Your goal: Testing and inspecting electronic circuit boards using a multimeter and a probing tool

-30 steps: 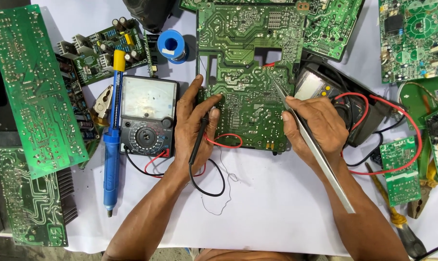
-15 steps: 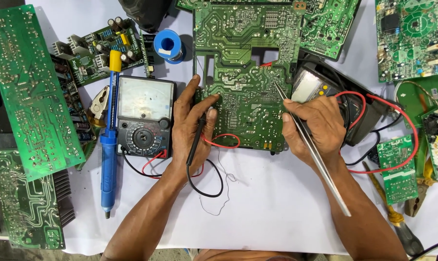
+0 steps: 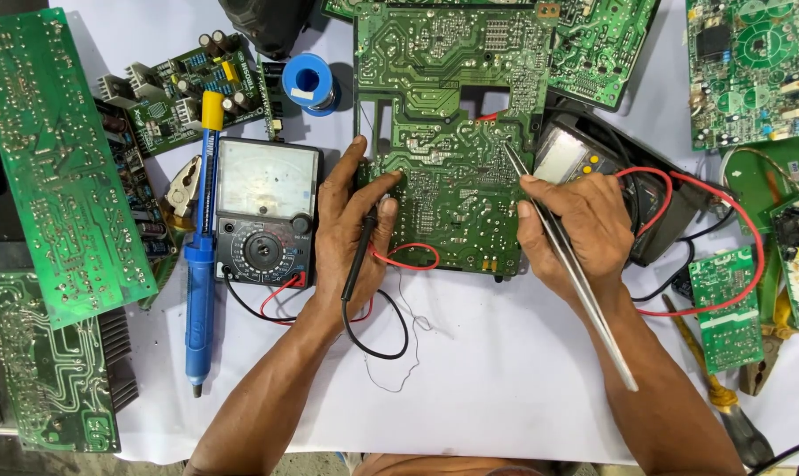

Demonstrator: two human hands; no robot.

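A large green circuit board lies solder side up at the top centre of the white sheet. My left hand holds a black test probe with its tip against the board's lower left part; black and red leads trail from it. My right hand grips long metal tweezers, whose tip touches the board near its right middle. An analog multimeter sits just left of my left hand.
A blue desoldering pump lies left of the meter. Several green boards ring the work area. A blue solder spool, a digital meter with red leads, and pliers lie around.
The view has shifted slightly; both hands stay on the board. The tweezers' tip and the probe hold nearly the same spots.
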